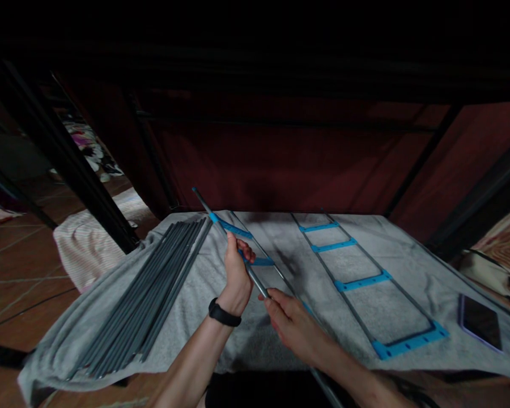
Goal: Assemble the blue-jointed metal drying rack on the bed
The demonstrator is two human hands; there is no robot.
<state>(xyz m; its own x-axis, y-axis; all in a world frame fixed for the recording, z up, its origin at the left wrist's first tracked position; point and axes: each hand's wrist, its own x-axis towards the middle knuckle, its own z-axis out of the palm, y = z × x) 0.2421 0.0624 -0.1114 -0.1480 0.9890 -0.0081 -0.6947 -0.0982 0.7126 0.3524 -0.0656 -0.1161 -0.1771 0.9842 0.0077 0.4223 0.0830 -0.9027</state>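
Observation:
A ladder-like frame of grey metal tubes and blue crosspieces slants up over the blanket in front of me. My left hand, a black band on its wrist, is closed around the frame's left metal tube beside a blue crosspiece. Lower on that same tube, my right hand pinches it between thumb and fingers. Another blue crosspiece sits beyond my left hand. The frame's lower part is partly hidden by my right hand and forearm.
Several loose grey tubes lie in a row at left on the grey blanket. A similar four-sided frame with blue crosspieces lies flat at right, near a phone. Dark posts and a dark red cloth surround the surface.

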